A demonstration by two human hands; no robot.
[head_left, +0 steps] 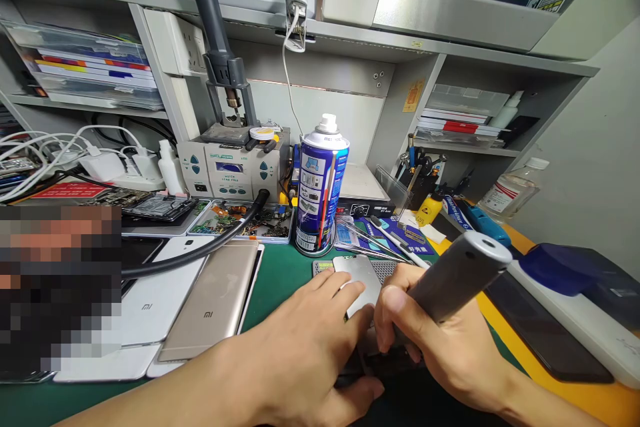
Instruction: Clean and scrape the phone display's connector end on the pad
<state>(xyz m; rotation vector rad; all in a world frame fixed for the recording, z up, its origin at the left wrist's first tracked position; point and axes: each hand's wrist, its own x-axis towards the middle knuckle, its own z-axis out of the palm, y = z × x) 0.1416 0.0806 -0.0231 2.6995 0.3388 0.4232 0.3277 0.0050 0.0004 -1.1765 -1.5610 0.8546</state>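
Note:
My right hand (435, 333) is wrapped round a grey cylindrical electric screwdriver (460, 273), its upper end tilted up to the right. The screwdriver's tip is hidden behind my fingers. My left hand (315, 327) lies over a silver phone panel (361, 277), fingers across it and thumb on the near side, gripping the work from the left. Beneath the panel, a mesh-patterned metal plate (393, 271) rests on the green mat (280, 280). Dark parts between my hands are mostly hidden.
A blue spray can (323, 187) stands just beyond my hands. Gold (210, 307) and white phones (145, 313) lie at left. A black hose (220, 240) crosses above them from the rework station (230, 167). Tweezers (375, 240) lie behind; a dark phone (550, 327) is at right.

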